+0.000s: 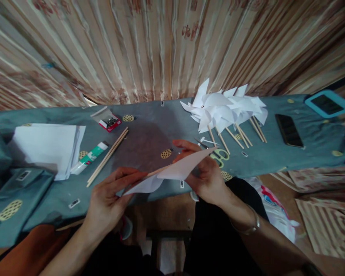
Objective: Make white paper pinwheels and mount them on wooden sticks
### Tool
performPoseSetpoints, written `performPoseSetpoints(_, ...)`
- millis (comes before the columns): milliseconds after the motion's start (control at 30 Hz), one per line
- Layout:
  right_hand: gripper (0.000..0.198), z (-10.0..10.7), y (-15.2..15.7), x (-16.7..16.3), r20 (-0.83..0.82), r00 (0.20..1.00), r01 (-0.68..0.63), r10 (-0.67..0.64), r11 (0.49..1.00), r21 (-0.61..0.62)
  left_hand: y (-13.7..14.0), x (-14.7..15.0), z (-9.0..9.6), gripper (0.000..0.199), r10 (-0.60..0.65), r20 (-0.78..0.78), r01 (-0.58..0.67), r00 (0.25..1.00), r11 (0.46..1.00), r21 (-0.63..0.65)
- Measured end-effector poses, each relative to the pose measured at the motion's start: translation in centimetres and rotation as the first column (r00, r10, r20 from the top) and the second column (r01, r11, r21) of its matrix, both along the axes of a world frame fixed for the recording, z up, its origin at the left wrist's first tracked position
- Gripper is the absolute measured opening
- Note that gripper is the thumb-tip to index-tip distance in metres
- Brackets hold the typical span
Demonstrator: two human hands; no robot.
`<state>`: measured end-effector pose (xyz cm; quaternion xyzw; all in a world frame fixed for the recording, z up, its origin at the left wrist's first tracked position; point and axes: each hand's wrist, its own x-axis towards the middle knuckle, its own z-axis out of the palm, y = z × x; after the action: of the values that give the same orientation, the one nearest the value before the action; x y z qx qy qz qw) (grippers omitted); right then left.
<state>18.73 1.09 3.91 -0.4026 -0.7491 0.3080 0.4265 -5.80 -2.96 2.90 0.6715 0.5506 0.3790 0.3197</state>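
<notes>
A white paper pinwheel (181, 170) is held edge-on above the table's front edge, its folded blades pointing left and right. My left hand (112, 191) is closed on its left end, pinching the paper between thumb and fingers. Behind the right blade, my right hand (208, 176) grips the pinwheel near its middle; the paper partly hides its fingers. A strip of wooden stick (160, 170) shows along the top of the paper, its far end hidden. Green-handled scissors (220, 156) lie just beyond my right hand.
Several finished pinwheels (218, 107) on sticks lie at the back right. A phone (289, 130) and a blue-framed device (327, 103) are farther right. On the left are loose sticks (107, 157), a glue tube (90, 156), a box of pins (110, 122) and a paper stack (46, 145).
</notes>
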Motion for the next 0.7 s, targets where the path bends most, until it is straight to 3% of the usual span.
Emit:
performPoseSetpoints(167,0.007,-1.4,2.1,0.8,-0.021,0.998,0.065,-0.067,0.996,-0.063,1.3,-0.2,-1.0,0.023,-0.023,-0.070,0.018,0.997,0.998,-0.060)
performPoseSetpoints(300,0.012,-2.0,3.7,1.4,-0.052,0.998,0.040,-0.048,0.990,-0.136,2.1,-0.1,-1.4,0.027,-0.036,-0.059,0.029,0.998,0.994,-0.102)
performPoseSetpoints(467,0.029,-2.4,5.1,1.5,-0.173,0.982,0.040,-0.076,0.979,-0.202,2.8,0.5,-2.2,0.031,0.085,0.158,-0.048,0.984,0.973,-0.224)
performPoseSetpoints(567,0.048,-2.7,6.0,1.5,-0.293,0.938,0.102,-0.184,0.956,-0.274,3.2,1.3,-2.5,0.040,0.236,0.309,-0.113,0.921,0.923,-0.368)
performPoseSetpoints(700,0.054,-2.6,7.1,2.0,-0.421,0.836,0.193,-0.352,0.906,-0.376,3.7,2.9,-1.8,0.044,0.360,0.479,-0.112,0.801,0.875,-0.470)
